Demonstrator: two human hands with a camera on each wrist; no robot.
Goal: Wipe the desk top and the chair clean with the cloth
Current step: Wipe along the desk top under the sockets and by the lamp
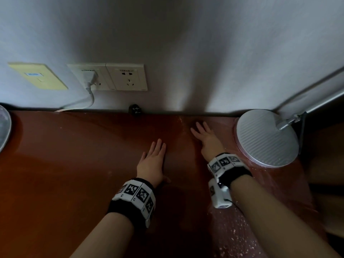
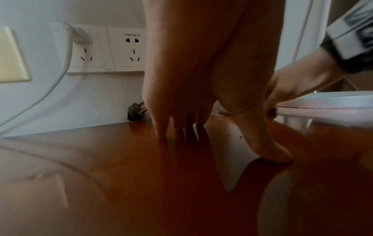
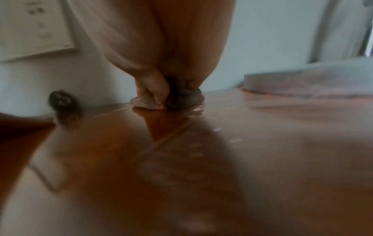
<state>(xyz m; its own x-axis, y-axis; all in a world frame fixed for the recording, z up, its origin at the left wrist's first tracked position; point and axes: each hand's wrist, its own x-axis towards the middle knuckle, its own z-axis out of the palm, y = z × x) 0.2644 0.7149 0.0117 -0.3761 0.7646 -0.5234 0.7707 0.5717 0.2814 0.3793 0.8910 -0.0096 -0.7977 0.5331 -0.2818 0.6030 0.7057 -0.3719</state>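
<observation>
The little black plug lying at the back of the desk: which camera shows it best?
The left wrist view: the black plug is sharp there, its prongs visible against the wall. The head view shows only a small dark shape; the right wrist view shows a blurred blob.

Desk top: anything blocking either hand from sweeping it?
Round lamp base sits on the desk top just right of the right hand; a black plug lies at the back edge. Nothing visible beside the left hand.

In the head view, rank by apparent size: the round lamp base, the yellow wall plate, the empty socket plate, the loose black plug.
1. Lamp base, clearly largest.
2. Yellow wall plate and empty socket plate: look alike, not ranked.
3. Black plug, smallest.
</observation>
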